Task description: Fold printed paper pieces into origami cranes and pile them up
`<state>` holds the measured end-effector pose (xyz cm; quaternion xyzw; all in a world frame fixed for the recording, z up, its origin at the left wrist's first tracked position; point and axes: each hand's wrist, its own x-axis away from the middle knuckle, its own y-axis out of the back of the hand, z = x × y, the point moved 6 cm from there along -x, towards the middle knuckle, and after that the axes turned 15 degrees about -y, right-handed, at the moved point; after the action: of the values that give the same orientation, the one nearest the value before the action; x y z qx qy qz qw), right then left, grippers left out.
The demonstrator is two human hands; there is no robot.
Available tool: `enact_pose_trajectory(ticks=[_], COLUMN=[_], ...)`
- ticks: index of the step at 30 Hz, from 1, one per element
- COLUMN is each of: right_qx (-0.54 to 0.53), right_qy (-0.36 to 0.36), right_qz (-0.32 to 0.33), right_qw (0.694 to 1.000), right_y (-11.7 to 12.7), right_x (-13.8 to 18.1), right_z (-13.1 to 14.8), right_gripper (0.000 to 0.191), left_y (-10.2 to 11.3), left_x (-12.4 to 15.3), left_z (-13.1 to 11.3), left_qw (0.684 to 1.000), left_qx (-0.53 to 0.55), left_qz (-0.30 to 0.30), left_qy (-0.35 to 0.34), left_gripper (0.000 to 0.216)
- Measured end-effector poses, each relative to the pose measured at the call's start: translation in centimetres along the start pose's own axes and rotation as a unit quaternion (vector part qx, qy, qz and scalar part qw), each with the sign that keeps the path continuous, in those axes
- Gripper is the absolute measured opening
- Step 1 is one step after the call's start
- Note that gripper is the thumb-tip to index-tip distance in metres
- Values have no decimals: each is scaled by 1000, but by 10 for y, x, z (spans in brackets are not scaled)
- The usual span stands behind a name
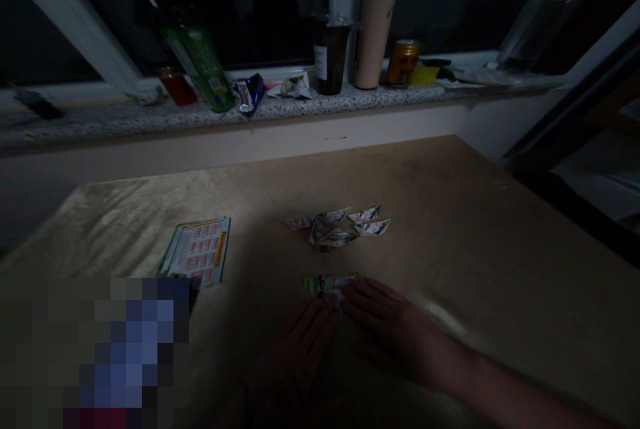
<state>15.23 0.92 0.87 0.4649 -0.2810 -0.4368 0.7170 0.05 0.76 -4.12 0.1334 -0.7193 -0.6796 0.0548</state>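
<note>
A small piece of printed paper, greenish along its far edge, lies flat on the brown table in front of me. My left hand rests on its near edge with the fingers stretched out. From the right, my right hand lies flat with its fingertips on the paper's right side. The fingers of both hands cover the near part of the paper. Just beyond it sits a group of folded paper shapes with pointed ends, made of similar printed paper. The light is dim.
Left on the table lies a printed sheet with red blocks. Along the stone windowsill stand a green bottle, a dark cup with a straw, a tall beige flask and an orange can. Pixelation hides the lower left.
</note>
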Motion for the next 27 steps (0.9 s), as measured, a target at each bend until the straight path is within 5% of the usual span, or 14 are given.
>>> enact_pose_trajectory(ticks=[10,17,27], right_qx=[52,39,1], right_qy=[13,22,34], right_qz=[-70,-148,-187], right_qw=[996,988,982], right_y=[-1,-6,2], right_x=[1,2,-4], right_z=[2,8,4], right_gripper=[45,33,28], left_y=[5,2,4], left_x=[-2,-5,-7], left_z=[-3,0,-1], left_qw=[999,998,995], left_qx=[-43,-19,42], left_qz=[-2,56,86], left_qy=[-15,-2,14], left_gripper=[81,71,84])
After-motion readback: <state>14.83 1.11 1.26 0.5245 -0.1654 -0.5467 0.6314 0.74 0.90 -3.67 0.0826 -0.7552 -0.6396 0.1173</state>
